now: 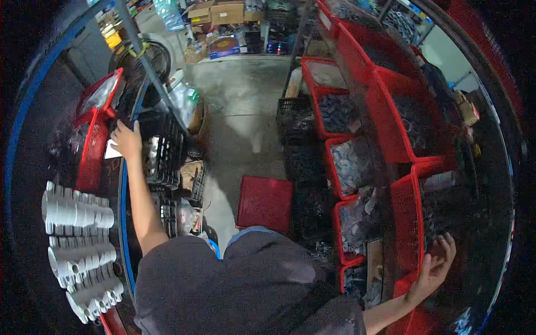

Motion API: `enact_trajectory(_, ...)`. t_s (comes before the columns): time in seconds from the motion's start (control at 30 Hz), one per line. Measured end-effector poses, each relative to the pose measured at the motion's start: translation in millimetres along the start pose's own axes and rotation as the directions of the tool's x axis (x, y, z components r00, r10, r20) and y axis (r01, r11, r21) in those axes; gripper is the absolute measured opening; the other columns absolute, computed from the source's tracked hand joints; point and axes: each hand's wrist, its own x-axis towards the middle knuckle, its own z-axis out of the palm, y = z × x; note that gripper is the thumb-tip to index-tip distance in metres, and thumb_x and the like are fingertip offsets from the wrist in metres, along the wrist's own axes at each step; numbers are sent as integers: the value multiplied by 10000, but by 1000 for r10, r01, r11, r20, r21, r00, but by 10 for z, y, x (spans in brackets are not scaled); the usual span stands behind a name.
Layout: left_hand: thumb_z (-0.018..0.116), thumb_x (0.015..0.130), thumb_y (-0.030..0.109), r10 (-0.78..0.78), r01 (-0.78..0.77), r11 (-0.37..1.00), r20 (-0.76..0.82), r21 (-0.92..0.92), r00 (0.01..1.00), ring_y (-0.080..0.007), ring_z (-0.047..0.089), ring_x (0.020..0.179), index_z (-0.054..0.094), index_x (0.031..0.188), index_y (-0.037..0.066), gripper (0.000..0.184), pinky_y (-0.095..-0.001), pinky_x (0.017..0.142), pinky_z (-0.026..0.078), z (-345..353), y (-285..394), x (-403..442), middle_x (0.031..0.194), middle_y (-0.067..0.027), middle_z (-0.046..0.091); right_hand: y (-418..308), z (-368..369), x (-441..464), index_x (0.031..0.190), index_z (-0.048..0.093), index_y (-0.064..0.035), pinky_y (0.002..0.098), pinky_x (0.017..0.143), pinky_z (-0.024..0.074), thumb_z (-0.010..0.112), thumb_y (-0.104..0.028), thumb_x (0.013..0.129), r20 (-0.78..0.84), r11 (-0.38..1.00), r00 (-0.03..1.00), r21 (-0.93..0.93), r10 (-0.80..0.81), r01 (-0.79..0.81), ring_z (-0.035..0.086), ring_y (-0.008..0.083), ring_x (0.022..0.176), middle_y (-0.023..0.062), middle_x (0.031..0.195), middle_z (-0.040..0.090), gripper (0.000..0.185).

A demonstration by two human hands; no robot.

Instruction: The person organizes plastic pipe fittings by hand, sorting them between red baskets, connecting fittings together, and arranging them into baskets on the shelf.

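On the left side, my left hand (128, 139) reaches to the shelf edge, beside a red bin (95, 146). Its fingers are spread, with a small white card (111, 149) just beneath them. Over on the right, my right hand (438, 261) is raised at the front edge of another red bin (407, 223), its fingers apart and slightly curled. Nothing shows between those fingers. The dark contents of that bin are hard to make out.
Stacked grey pipe fittings (78, 215) stand at the lower left. A red box (264, 202) is on the aisle floor (240, 123). Red bins (334, 167) and dark crates (298, 151) line the right side; cardboard boxes (226, 12) are at the far end.
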Motion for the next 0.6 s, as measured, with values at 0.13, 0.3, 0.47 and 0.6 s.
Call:
enact_trajectory(0.13, 326, 730, 599, -176, 141, 978, 249, 151, 953, -318, 337, 1097, 336, 1202, 98, 688, -568, 874, 197, -22, -280, 88, 1159, -155, 416, 59, -18, -74, 1035, 471, -44, 330, 896, 309, 513, -164, 763, 15, 999, 999, 11, 47, -48, 392, 200, 1052, 76, 1162, 383, 301)
enact_trajectory(0.3, 230, 697, 681, -260, 229, 965, 367, 126, 893, -331, 264, 1164, 295, 1237, 133, 772, -573, 902, 132, 195, -521, 91, 1224, -146, 357, 68, 5, -165, 1019, 467, -40, 343, 889, 302, 546, -191, 737, 19, 993, 995, 63, 99, -100, 391, 220, 1037, 97, 1138, 387, 329)
enact_trajectory(0.47, 257, 716, 653, -228, 195, 971, 284, 140, 931, -312, 334, 1105, 338, 1205, 114, 733, -560, 865, 208, -47, -318, 121, 1139, -135, 440, -31, 18, -185, 981, 470, -43, 349, 873, 308, 576, -198, 707, -18, 994, 996, 69, 88, -86, 390, 233, 1025, 117, 1107, 395, 332)
enact_trajectory(0.6, 311, 753, 583, -88, 88, 996, 83, 10, 993, -284, 341, 1091, 352, 1192, 112, 645, -542, 861, 232, -150, 71, 71, 1136, -109, 438, -15, -55, -264, 970, 482, -48, 359, 885, 285, 590, -198, 681, -56, 991, 991, 55, 124, -121, 378, 245, 1042, 113, 1105, 399, 344)
